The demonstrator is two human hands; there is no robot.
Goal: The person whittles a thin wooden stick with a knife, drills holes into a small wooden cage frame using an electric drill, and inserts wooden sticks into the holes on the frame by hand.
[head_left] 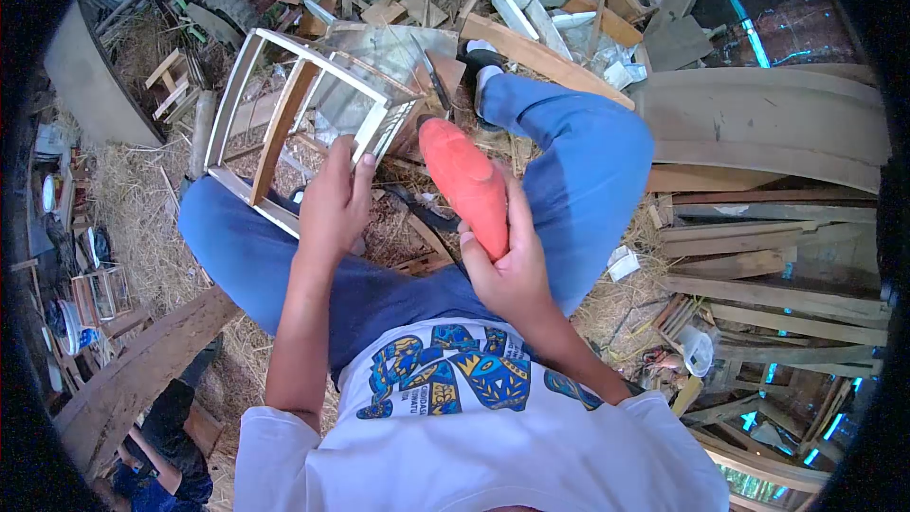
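Observation:
My left hand point(343, 197) grips the near corner of a small frame of pale wooden strips point(280, 123), which leans over my left leg. The frame has white-edged outer strips and a brown inner slat. In my right hand point(512, 265), fingers wrap around the lower end of an orange-red, elongated, bottle-like object point(464, 171) with a dark tip. It tilts up and away toward the frame; its exact kind cannot be made out. A long, thin dark tool point(433, 76) lies beyond it, near my foot.
Straw and wood scraps cover the ground. A long plank point(550, 66) lies beyond my right foot. Stacked boards point(758, 118) line the right side, near a clear plastic cup point(697, 351). A thick beam point(142, 374) lies at left, with another person point(166, 455) behind it.

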